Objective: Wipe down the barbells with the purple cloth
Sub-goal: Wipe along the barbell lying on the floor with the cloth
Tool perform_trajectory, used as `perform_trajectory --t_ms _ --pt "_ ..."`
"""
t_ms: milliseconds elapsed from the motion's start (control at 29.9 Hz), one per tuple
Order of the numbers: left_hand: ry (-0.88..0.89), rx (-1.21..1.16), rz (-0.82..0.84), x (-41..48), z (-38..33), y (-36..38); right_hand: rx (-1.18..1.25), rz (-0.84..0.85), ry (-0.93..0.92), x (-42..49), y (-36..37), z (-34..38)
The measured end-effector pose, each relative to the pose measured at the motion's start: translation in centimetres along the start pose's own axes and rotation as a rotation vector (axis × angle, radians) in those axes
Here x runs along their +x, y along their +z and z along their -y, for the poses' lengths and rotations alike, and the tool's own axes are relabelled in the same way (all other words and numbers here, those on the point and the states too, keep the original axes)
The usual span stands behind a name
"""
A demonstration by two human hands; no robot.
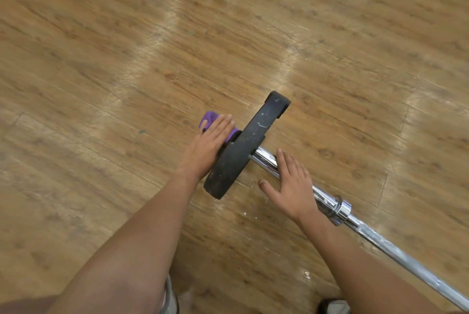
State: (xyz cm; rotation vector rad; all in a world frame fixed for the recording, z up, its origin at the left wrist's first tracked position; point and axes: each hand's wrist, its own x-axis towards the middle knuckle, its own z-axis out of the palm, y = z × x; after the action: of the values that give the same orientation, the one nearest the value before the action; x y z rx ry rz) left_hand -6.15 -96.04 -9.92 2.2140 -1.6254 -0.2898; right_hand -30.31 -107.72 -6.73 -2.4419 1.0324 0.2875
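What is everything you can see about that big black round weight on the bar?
The weight plate is a thick black disc, rubbery-looking, scuffed with pale scratches. It stands on edge on the wooden floor, threaded on the shiny barbell near its end. The left hand presses the purple cloth at its outer side; the right hand rests on the barbell, apart from it.

Under my left hand (212, 141), a purple cloth (209, 118); black rubber weight plate (250, 141), scuffed white; chrome steel bar (266, 159), knurling crosshatched; brown wood-grain floor (101, 60).
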Motion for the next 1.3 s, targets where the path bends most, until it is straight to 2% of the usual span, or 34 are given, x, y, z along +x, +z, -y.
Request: perform_trajectory --t_ms 167,268,435,602,669,836,1004,1171,1305 --pt "-0.172 0.061 -0.029 2.8 0.3 1.2 0.001 0.022 0.002 0.3 -0.3 -0.1" --pt "-0.104 0.075 0.001 2.2 0.3 1.5 0.003 0.031 0.010 0.5 -0.6 -0.2" --pt "-0.081 -0.031 -0.006 1.6 0.4 0.2 0.021 0.068 0.005 0.8 -1.0 -0.4" --pt "-0.106 -0.264 0.004 4.2 -0.5 -2.4 0.009 0.064 0.001 1.2 -1.2 -0.7" --pt "-0.152 -0.307 -0.047 4.8 -1.2 -3.9 0.017 0.068 -0.007 1.3 -1.4 -0.9" --pt "-0.277 -0.373 -0.295 4.2 -4.5 -7.4 -0.048 0.084 -0.059 1.1 -1.5 -1.5" --pt "-0.135 -0.305 -0.348 2.5 -10.0 -9.6 -0.065 -0.002 -0.067 -1.6 -2.5 -1.9" --pt "0.040 -0.259 -0.437 2.2 -15.9 -8.1 -0.042 -0.033 0.007 -6.1 -3.2 -4.2" --pt "0.200 -0.119 -0.330 2.3 -19.5 -5.7 0.022 -0.107 0.105 -9.0 -3.2 -7.3"
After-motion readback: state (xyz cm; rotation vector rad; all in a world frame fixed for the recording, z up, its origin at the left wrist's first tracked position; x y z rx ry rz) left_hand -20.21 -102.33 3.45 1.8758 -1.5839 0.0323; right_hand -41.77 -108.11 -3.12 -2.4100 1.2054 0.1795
